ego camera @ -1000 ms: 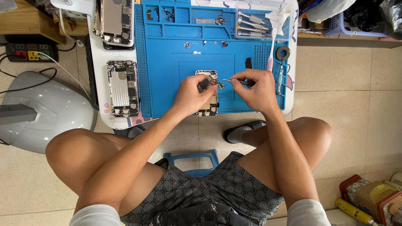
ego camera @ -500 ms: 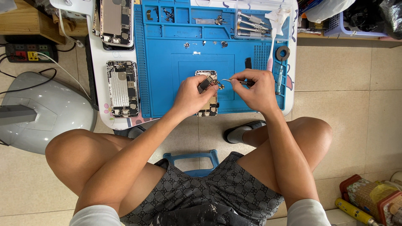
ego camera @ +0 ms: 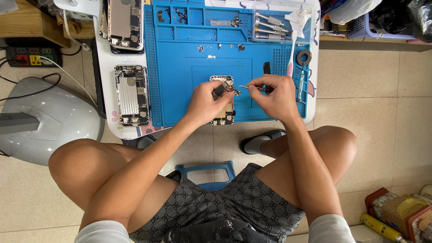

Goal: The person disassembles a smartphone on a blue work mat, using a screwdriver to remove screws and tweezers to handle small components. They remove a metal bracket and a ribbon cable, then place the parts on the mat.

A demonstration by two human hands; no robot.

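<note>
Opened phones: three (ego camera: 223,101) (ego camera: 131,95) (ego camera: 122,23). Blue mats: one (ego camera: 180,63). Tweezers: one (ego camera: 253,87). Screwdrivers in tray: three (ego camera: 269,26).

Opened phone (ego camera: 223,101) flat on blue mat (ego camera: 180,67)

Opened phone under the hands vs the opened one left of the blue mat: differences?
The phone under the hands lies on the blue mat; the left phone lies off it, on the white table. The first is half hidden by the left hand, with tweezers in the right hand at its top; the left one is untouched and fully visible. Both lie flat, insides exposed.
</note>
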